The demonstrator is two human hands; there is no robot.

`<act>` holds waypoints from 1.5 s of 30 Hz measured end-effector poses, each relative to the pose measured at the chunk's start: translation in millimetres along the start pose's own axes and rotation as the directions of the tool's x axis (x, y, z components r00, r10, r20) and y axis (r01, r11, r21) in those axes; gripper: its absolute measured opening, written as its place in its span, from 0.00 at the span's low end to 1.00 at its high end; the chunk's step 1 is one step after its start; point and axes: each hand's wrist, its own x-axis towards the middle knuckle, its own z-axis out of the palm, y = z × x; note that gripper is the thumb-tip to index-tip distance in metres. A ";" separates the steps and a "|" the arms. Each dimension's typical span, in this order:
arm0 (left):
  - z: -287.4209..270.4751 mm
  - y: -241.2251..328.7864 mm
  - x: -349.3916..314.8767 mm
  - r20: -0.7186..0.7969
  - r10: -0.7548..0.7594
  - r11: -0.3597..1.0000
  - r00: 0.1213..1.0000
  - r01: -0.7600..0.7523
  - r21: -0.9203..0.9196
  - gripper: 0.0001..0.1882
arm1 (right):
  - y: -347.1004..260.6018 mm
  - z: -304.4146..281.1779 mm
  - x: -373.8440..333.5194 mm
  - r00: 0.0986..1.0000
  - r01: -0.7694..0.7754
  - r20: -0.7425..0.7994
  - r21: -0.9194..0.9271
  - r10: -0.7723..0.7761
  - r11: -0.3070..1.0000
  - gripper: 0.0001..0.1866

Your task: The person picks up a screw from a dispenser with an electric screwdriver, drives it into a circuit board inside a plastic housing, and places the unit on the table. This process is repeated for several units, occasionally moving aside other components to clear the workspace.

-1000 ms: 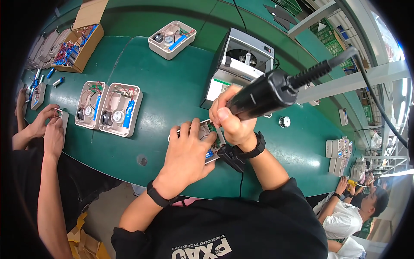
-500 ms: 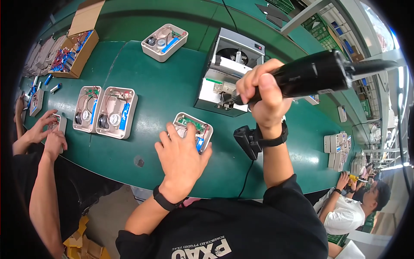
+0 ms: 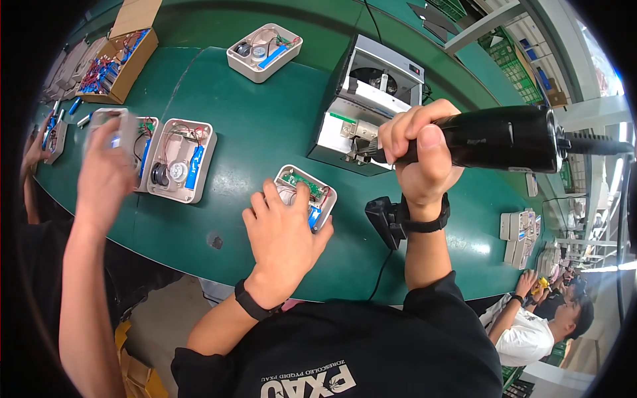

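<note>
My right hand [image 3: 428, 156] is wrapped round a black electric screwdriver [image 3: 504, 138], held nearly level with its cable running off to the right. Its front end is at the pick-up point of a grey and black screw feeder [image 3: 388, 52]; the bit's tip is too small to make out. My left hand [image 3: 282, 242] lies over an open white plastic housing [image 3: 330, 202], fingers across it and thumb along its right side. Inside the housing show a green circuit board [image 3: 302, 184], wires and a blue battery [image 3: 314, 217]; my fingers hide the rest.
Open housings with speakers and batteries stand at left [image 3: 209, 159] and at the back [image 3: 265, 74]. A cardboard box [image 3: 136, 74] holds batteries. A co-worker's blurred hand [image 3: 106, 166] holds a housing close on the left. More housings [image 3: 514, 225] are stacked at right.
The screwdriver has come down lower at the feeder with my right hand. My left hand stays on the housing. The co-worker on the left has lifted a housing toward the row.
</note>
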 end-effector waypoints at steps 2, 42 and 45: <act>0.7 -0.6 -0.1 -0.009 -0.006 1.000 1.000 0.006 -0.002 0.31 | 1.5 -2.6 -7.1 0.998 -0.047 0.035 0.032 0.045 0.998 0.17; -9.9 -1.3 -3.9 0.022 -0.021 0.997 1.000 0.022 -0.073 0.36 | 38.3 19.9 -51.8 0.969 -0.160 0.203 0.077 0.142 0.984 0.16; -18.5 -1.3 -13.3 0.062 0.007 0.997 0.998 -0.002 -0.078 0.42 | 38.9 19.0 -53.8 0.971 -0.112 0.218 0.061 0.096 0.992 0.16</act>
